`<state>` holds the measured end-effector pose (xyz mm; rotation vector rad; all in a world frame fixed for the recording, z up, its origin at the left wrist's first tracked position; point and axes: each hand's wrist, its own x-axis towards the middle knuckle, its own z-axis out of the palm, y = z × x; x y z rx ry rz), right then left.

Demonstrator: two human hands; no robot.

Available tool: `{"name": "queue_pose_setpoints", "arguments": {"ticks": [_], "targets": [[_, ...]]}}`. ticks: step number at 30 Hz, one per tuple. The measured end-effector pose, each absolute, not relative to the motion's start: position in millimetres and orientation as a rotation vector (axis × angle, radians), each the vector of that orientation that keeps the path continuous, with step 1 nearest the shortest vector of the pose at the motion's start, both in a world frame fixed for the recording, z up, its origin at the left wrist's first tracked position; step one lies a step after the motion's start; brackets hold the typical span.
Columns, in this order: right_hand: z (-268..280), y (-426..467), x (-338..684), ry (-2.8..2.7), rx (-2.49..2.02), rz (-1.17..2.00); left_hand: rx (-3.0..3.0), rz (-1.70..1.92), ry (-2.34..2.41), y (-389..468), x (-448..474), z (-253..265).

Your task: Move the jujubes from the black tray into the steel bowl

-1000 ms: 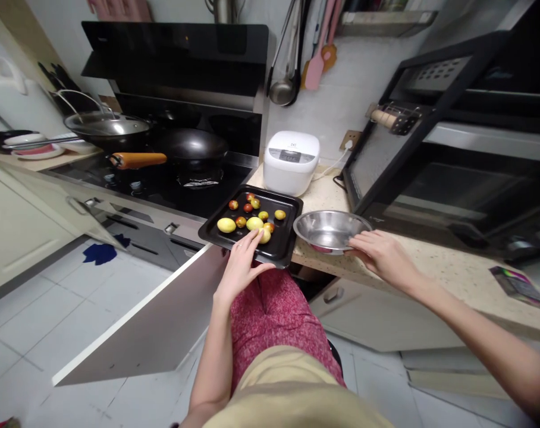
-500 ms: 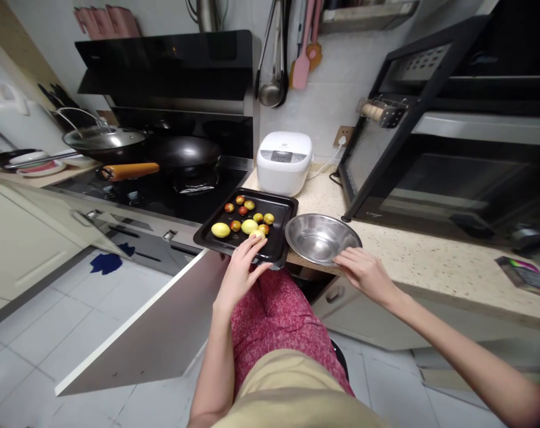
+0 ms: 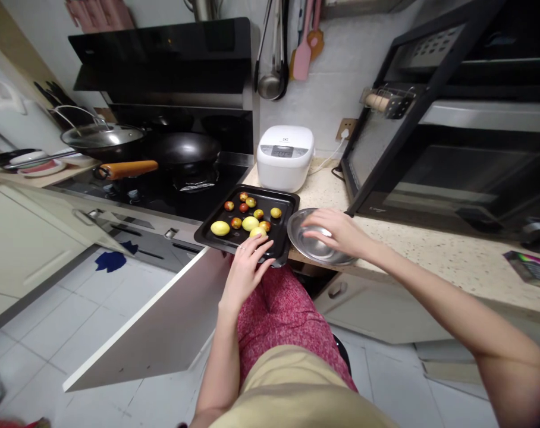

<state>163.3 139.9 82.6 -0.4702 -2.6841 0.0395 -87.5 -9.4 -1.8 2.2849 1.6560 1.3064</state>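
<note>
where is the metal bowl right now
In the head view, the metal bowl sits right of centre on the counter, just right of the black tray, with the right hand over it.

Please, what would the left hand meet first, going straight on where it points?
The left hand would probably meet the nearest yellow rounded fruit on the black rectangular tray; present contact is unclear.

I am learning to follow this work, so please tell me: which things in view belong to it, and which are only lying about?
In use:
black tray
yellow fruits, left hand at one
smaller mottled fruits
metal bowl, right hand over or inside it

Lying about:
white rice cooker
dark wok
glass-lidded pan
hanging pink spatula
</note>
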Motion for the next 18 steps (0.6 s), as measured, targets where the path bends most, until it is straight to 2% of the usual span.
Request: {"name": "queue_pose_setpoints", "arguments": {"ticks": [8,18], "targets": [[60.0,228.2,57.2,-2.898,-0.642,0.067,2.447,1.330,1.535,-13.4,-71.8,11.9],[43.0,259.5,31.5,-2.954,-0.533,0.298,2.515,1.290,1.499,-7.8,-57.8,10.3]]}}
